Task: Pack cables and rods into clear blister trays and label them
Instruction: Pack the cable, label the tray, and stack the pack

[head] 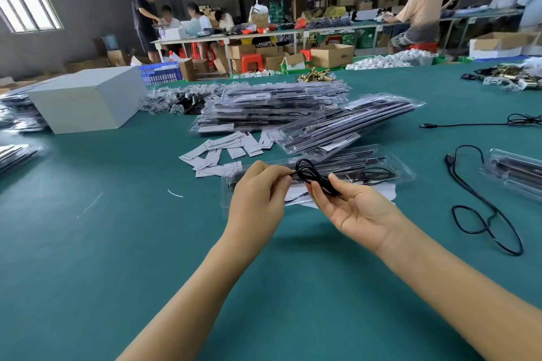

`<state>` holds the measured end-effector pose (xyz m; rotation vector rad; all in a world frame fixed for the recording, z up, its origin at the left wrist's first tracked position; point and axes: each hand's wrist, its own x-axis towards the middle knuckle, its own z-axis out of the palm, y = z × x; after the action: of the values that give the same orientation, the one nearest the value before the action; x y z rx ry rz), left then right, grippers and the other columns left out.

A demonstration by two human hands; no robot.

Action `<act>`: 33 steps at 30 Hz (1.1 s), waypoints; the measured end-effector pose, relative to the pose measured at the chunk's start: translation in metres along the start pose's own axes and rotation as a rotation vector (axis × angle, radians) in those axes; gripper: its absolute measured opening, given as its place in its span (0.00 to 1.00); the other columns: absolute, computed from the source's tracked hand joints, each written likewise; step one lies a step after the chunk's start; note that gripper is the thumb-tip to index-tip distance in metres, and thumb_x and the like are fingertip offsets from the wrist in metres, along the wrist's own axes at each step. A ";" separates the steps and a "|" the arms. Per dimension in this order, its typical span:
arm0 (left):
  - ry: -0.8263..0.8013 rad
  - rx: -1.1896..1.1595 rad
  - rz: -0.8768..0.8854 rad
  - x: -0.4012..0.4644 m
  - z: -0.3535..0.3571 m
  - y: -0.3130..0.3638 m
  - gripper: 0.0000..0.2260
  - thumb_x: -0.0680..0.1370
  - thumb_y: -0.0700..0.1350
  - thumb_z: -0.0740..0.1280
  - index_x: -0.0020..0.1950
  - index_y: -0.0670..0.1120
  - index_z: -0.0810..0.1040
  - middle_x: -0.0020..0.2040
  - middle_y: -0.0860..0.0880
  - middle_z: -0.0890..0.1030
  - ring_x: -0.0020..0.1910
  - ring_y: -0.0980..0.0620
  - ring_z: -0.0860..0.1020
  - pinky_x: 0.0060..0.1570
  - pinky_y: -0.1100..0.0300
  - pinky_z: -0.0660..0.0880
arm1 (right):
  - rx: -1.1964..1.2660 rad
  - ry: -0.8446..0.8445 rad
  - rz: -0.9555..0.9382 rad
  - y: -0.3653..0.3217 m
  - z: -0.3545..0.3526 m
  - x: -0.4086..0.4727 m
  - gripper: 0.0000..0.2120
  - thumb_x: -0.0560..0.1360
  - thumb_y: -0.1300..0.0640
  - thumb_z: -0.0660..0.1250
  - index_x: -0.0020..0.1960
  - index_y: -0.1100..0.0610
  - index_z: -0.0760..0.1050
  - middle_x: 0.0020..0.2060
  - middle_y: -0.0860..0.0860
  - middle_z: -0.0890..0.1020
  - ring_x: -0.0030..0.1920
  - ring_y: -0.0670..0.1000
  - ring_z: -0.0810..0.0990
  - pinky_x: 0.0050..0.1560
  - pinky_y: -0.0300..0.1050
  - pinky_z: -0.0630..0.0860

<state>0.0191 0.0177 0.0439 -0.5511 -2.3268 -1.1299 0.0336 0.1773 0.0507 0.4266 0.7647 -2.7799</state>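
A thin black cable (pixel 308 174) is looped between my two hands above the green table. My left hand (pixel 258 193) pinches one end of it with curled fingers. My right hand (pixel 349 208) lies palm up, fingers loosely bent, with the cable coil held across its fingertips under the thumb. Right behind the hands lies an open clear blister tray (pixel 390 173) with black rods and another cable in it, on white paper. Loose white labels (pixel 225 149) are scattered behind the tray.
Stacks of filled blister trays (pixel 272 108) rise behind the labels. A grey box (pixel 85 99) stands at the left. Loose black cables (pixel 481 208) and another tray (pixel 516 173) lie at the right. People work at benches far behind.
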 end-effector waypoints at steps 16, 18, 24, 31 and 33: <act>-0.204 -0.576 -0.493 -0.002 0.001 0.016 0.11 0.77 0.37 0.64 0.57 0.47 0.78 0.47 0.49 0.80 0.39 0.49 0.85 0.50 0.53 0.81 | -0.052 0.089 0.044 0.021 -0.005 0.007 0.09 0.79 0.63 0.61 0.45 0.68 0.76 0.37 0.61 0.82 0.37 0.53 0.79 0.33 0.39 0.80; -0.229 -0.538 -0.467 -0.003 -0.002 0.016 0.10 0.76 0.40 0.69 0.57 0.46 0.78 0.46 0.48 0.80 0.38 0.48 0.85 0.48 0.54 0.81 | -0.210 0.090 0.080 0.024 -0.007 0.005 0.09 0.79 0.60 0.63 0.44 0.63 0.77 0.35 0.56 0.83 0.36 0.49 0.77 0.34 0.38 0.74; -0.190 -0.510 -0.482 0.002 -0.017 0.012 0.06 0.75 0.33 0.68 0.42 0.42 0.83 0.36 0.44 0.82 0.36 0.45 0.84 0.40 0.58 0.81 | -0.384 0.093 0.035 0.029 -0.009 0.001 0.05 0.75 0.58 0.70 0.46 0.58 0.76 0.43 0.55 0.81 0.40 0.51 0.79 0.33 0.40 0.78; -0.157 -0.329 -0.505 0.004 -0.025 0.011 0.07 0.74 0.33 0.66 0.39 0.42 0.80 0.31 0.46 0.82 0.30 0.49 0.83 0.35 0.59 0.82 | -0.248 -0.003 0.135 0.037 0.000 0.002 0.10 0.76 0.64 0.66 0.54 0.70 0.75 0.51 0.66 0.81 0.48 0.59 0.82 0.41 0.45 0.83; -0.201 -0.177 -0.479 0.005 -0.030 0.009 0.07 0.74 0.34 0.66 0.38 0.43 0.79 0.34 0.45 0.82 0.29 0.49 0.83 0.38 0.54 0.82 | -0.244 0.028 0.158 0.043 0.001 0.003 0.06 0.75 0.66 0.67 0.48 0.69 0.77 0.43 0.63 0.83 0.41 0.55 0.84 0.37 0.43 0.83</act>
<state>0.0276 -0.0008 0.0689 -0.1699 -2.6307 -1.5695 0.0425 0.1402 0.0310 0.4573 1.0145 -2.5010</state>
